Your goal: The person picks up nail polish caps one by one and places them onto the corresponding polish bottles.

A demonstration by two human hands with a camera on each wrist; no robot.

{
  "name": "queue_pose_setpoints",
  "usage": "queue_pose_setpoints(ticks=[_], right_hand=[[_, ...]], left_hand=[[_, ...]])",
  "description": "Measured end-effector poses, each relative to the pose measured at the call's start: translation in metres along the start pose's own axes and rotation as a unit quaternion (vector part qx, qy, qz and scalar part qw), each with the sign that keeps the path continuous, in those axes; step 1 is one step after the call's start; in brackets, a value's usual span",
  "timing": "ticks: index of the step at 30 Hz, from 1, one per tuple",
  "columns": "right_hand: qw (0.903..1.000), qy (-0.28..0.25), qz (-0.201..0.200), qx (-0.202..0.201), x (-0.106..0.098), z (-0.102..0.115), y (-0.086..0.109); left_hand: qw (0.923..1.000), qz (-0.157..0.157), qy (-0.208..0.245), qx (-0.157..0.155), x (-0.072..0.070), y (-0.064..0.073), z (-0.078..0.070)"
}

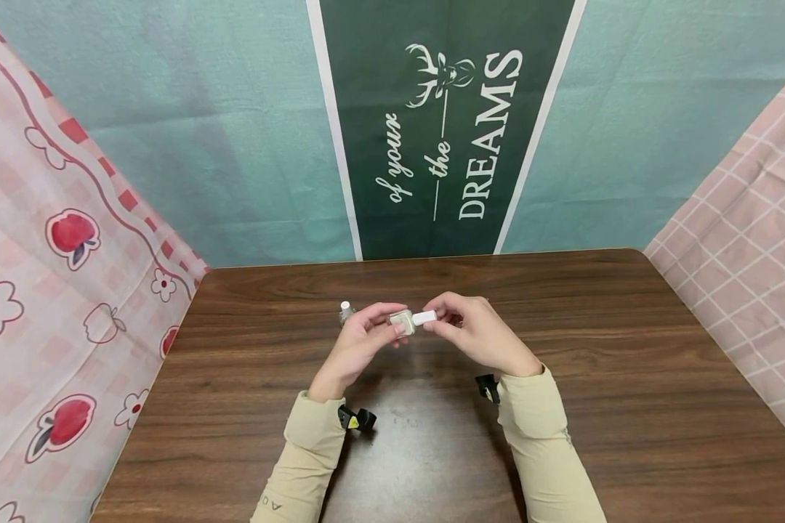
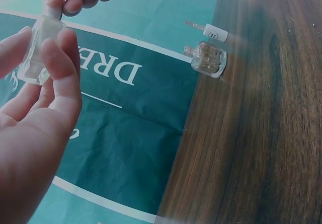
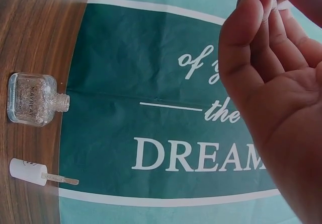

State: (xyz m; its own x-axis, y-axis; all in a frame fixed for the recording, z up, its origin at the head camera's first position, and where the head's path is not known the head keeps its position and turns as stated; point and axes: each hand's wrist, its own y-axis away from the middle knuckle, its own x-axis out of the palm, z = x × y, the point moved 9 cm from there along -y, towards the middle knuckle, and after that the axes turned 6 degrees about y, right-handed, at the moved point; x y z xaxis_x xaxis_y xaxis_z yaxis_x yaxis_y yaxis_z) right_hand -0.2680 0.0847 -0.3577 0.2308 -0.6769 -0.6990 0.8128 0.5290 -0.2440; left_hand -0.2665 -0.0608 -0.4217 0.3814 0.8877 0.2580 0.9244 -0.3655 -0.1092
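Note:
My left hand (image 1: 360,345) holds a small clear glass nail polish bottle (image 1: 403,322) with pale contents between thumb and fingers. At its neck, the fingertips of my right hand (image 1: 477,327) pinch the white cap (image 1: 424,317). Whether that cap is screwed tight cannot be told. In the right wrist view the right hand's fingers hide nearly all of the cap. Below on the table, a glitter nail polish bottle (image 3: 32,99) stands uncapped. Its white brush cap (image 3: 28,172) stands beside it, bristles upward. The left hand partly covers this pair in the head view.
The brown wood-grain table (image 1: 628,407) extends around both arms. Behind its far edge hangs a teal and dark green cloth (image 1: 432,232) with lettering. Patterned pink cloths flank the table at left (image 1: 72,290) and right (image 1: 759,254).

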Motion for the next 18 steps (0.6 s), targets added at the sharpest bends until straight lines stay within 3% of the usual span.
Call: queue_pose_setpoints(ticks=[9, 18], right_hand=[[0.9998, 0.019, -0.002, 0.001, 0.0000, -0.0011, -0.0006], [0.9979, 0.057, -0.009, 0.031, 0.0005, -0.0059, -0.0013]], left_hand=[[1.0000, 0.004, -0.006, 0.002, 0.0024, 0.0003, -0.0023], [0.9997, 0.001, -0.023, 0.000, 0.0031, 0.0005, -0.0026]])
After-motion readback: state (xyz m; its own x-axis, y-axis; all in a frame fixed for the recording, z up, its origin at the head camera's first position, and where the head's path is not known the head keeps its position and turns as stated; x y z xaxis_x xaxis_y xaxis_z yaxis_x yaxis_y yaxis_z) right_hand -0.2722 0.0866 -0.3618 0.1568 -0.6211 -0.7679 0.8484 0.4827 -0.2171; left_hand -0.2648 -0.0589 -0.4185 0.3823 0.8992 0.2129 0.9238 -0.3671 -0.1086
